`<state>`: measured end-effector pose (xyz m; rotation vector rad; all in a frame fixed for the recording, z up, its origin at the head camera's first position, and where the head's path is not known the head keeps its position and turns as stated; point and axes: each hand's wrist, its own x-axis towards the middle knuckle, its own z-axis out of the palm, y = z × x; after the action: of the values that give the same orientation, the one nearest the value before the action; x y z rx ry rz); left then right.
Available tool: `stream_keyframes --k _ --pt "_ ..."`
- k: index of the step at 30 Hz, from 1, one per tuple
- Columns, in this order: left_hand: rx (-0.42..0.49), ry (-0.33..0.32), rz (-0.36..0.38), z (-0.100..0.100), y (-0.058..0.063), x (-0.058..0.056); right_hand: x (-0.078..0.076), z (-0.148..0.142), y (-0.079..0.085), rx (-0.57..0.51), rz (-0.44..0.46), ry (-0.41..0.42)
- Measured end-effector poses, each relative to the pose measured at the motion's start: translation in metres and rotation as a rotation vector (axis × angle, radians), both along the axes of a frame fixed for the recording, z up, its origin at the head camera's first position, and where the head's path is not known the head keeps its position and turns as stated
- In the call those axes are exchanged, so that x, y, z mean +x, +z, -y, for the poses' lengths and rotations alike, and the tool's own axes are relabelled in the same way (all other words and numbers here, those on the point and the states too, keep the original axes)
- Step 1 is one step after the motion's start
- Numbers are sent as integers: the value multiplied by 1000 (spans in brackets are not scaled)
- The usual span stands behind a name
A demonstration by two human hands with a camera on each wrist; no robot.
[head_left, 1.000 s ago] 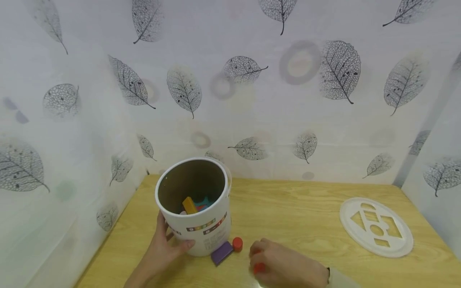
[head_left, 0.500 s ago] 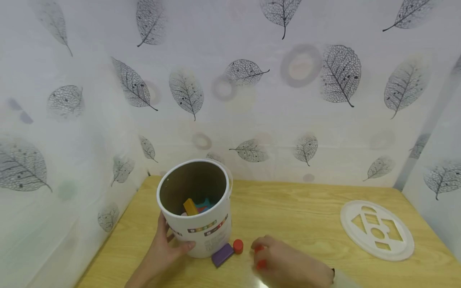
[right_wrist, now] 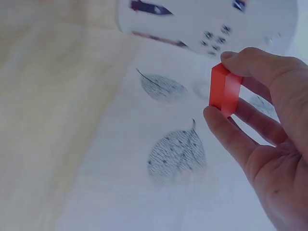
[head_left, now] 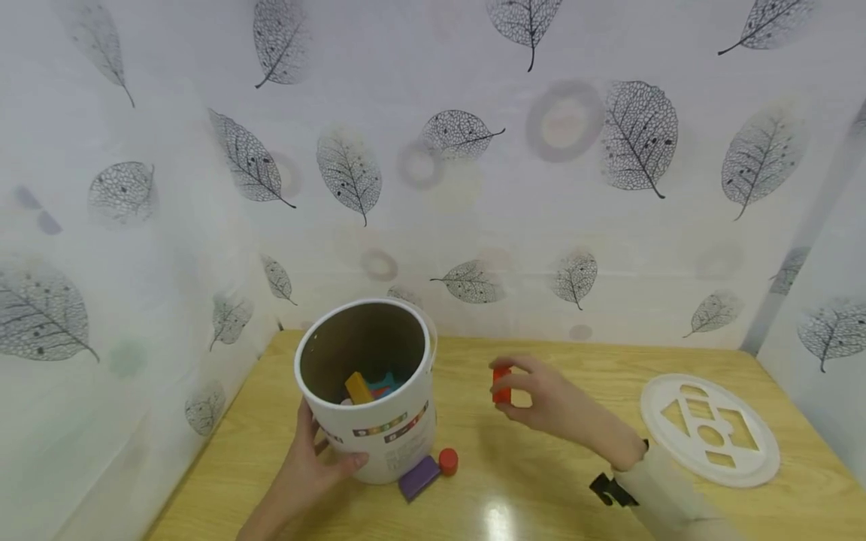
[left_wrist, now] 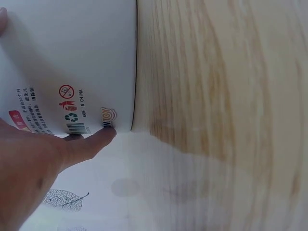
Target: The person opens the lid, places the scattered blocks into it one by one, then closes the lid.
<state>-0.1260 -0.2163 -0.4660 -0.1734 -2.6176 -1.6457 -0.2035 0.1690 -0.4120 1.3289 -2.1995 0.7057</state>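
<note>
A white bucket (head_left: 406, 451) stands upright left of the middle, and my left hand (head_left: 307, 469) grips its lower left side, thumb on the front. In the left wrist view, printed marks show on the bucket wall (left_wrist: 72, 53) beside the hand. A yellow block (head_left: 358, 388) and a teal piece (head_left: 389, 380) lie inside the bucket; its bottom is partly hidden. My right hand (head_left: 548, 398) pinches a red block (right_wrist: 225, 90) between thumb and fingertips, raised above the table to the right of the bucket.
By the bucket's base lie a purple block (head_left: 419, 478) and a red cylinder (head_left: 448, 461). A white round lid (head_left: 744, 469) with shaped cutouts lies flat at the right. Leaf-patterned sheets (head_left: 473, 195) hang behind and beside the wooden table (head_left: 582, 481).
My right hand has risen from low near the table's front, moving farther away with the red block pinched in it. The left hand and the bucket stay in place.
</note>
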Motion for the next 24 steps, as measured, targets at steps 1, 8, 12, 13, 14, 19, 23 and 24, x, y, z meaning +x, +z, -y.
stream_keyframes --k 1,8,12,13,14,19,23,24 --pt "1 3 5 0 0 0 -4 -1 6 -11 -9 -1" --pt "5 7 16 0 -2 0 -24 -13 31 -98 -50 -5" --pt "4 5 21 0 -2 0 -27 -19 34 -117 -59 -24" --pt "4 7 26 0 -2 0 -28 -19 34 -120 -60 -29" --pt "3 9 31 0 -2 0 -28 -20 35 -119 -63 -36" --pt "2 15 38 -1 -2 0 -30 -15 41 -114 -52 -62" --pt "-3 12 21 -1 -2 0 -33 -5 49 -136 -39 -56" --pt "-4 14 23 -1 -2 0 -33 -2 51 -146 -35 -53"
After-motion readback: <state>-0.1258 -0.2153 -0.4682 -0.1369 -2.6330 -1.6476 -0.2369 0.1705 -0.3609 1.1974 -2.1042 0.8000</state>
